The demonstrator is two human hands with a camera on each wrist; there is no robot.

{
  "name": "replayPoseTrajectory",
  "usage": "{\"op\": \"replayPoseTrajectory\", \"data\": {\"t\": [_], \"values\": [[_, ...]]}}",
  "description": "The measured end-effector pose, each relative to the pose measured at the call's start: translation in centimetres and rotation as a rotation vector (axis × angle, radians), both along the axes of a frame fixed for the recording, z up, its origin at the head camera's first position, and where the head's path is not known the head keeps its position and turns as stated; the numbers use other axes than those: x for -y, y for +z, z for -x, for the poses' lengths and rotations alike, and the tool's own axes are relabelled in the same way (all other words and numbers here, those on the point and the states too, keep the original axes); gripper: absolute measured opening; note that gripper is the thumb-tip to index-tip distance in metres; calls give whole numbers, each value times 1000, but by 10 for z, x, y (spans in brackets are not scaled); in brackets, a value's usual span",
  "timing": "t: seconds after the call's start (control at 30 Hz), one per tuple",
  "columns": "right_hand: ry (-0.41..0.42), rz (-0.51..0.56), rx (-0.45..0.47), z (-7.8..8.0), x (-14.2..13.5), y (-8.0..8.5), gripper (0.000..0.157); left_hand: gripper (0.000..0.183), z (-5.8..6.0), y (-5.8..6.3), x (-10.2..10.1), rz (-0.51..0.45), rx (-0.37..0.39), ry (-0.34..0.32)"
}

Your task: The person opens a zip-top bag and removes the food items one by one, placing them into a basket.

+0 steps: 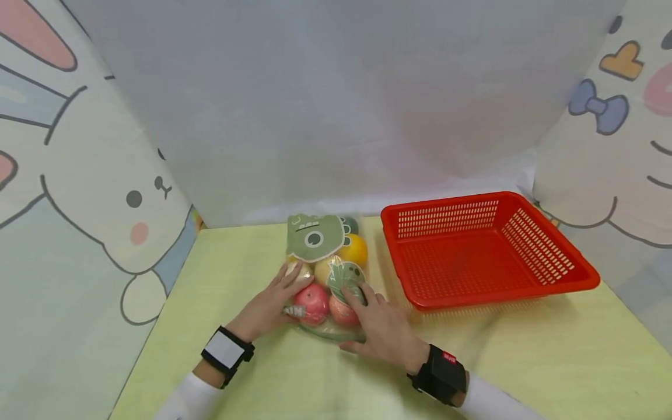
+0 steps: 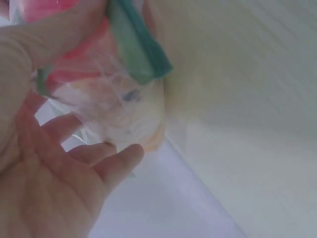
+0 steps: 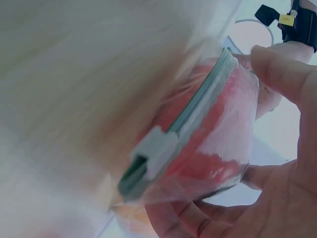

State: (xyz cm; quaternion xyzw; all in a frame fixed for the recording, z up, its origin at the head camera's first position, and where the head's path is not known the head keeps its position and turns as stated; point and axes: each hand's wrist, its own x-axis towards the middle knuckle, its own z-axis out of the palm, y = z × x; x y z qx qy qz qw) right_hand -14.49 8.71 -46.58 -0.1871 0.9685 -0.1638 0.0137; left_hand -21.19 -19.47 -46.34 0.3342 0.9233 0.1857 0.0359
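Observation:
A clear zip bag point(image 1: 336, 333) of round fruit lies on the table, with a cartoon dinosaur print point(image 1: 315, 239) on it. Inside show a red fruit point(image 1: 313, 303), an orange one point(image 1: 354, 251) and several paler ones. My left hand point(image 1: 270, 306) rests on the bag's left side, its fingers stretched over a pale fruit. From the right, my right hand point(image 1: 385, 329) touches the bag near the smaller green print, thumb extended by the near edge. The green zip strip point(image 3: 198, 104) with its white slider point(image 3: 153, 148) shows in the right wrist view.
A red plastic basket point(image 1: 409, 274) with slotted walls stands on the pale yellow table point(image 1: 220, 256), right of the bag. A pale wall point(image 1: 336, 116) rises behind the table. Panels with cartoon animals point(image 1: 105, 221) flank both sides.

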Motion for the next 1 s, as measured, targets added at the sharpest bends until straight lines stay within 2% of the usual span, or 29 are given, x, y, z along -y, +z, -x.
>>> {"op": "replayPoseTrajectory", "data": {"t": [0.13,0.3,0.4,0.5,0.63,0.7,0.8,1.0], "values": [[-10,36,16,-5,-12,1,108,97,-15,4,-4,-3,26,85],[-17,91,19,-17,-31,4,107,109,-41,8,-1,-59,80,269],[-29,100,43,-25,-39,4,105,110,-54,6,3,-104,105,366],[-67,101,50,-30,-44,3,96,109,-63,2,5,-142,135,432],[-93,107,4,-33,-46,5,78,93,-66,-6,5,-179,161,459],[-47,118,-44,-32,-47,5,64,79,-65,-10,5,-186,144,452],[25,132,-53,-30,-48,6,45,60,-64,-12,5,-194,105,446],[67,118,5,-23,-46,2,36,41,-66,-9,8,-224,72,480]]}}
